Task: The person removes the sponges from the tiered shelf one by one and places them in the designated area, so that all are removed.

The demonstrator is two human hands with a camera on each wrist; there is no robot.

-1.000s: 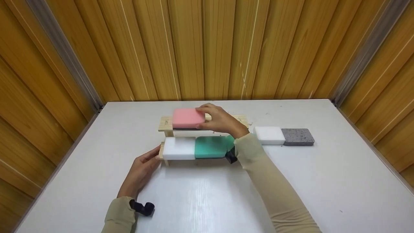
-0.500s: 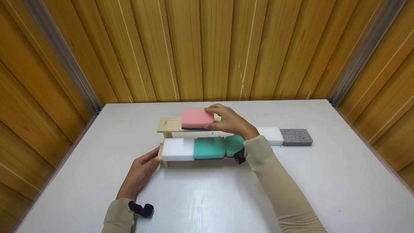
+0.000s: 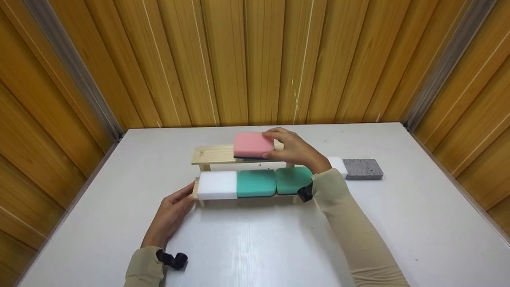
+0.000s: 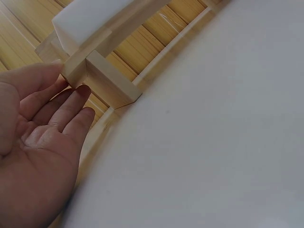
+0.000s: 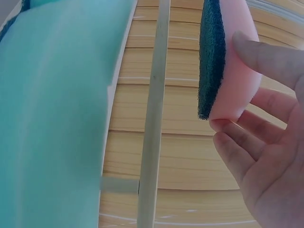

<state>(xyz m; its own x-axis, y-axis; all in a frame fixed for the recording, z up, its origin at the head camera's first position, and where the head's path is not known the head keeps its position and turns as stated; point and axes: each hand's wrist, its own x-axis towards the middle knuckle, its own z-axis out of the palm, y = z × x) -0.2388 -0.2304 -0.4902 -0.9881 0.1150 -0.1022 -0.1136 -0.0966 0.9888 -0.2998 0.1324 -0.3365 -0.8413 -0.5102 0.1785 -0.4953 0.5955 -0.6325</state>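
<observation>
My right hand (image 3: 297, 149) holds a pink sponge (image 3: 253, 144) between thumb and fingers. In the right wrist view, the sponge's dark green scouring side (image 5: 211, 61) faces the back wooden shelf (image 3: 213, 154), with a gap between them. My left hand (image 3: 171, 213) pinches the left end of the front wooden shelf (image 4: 97, 45); the thumb lies on top. A white sponge (image 3: 217, 185) and two green sponges (image 3: 255, 183) sit side by side along that front shelf. The right sleeve and wrist camera partly cover the rightmost green one.
On the white table (image 3: 247, 247), right of the shelves, lie another white sponge (image 3: 338, 166), partly behind the right wrist, and a grey speckled block (image 3: 362, 169) touching it. Wood-patterned panels (image 3: 263, 59) stand behind the table and on both sides.
My right hand has carried the pink sponge rightward along the back shelf, from near its left end to past its middle. The left hand has stayed at the front shelf's end.
</observation>
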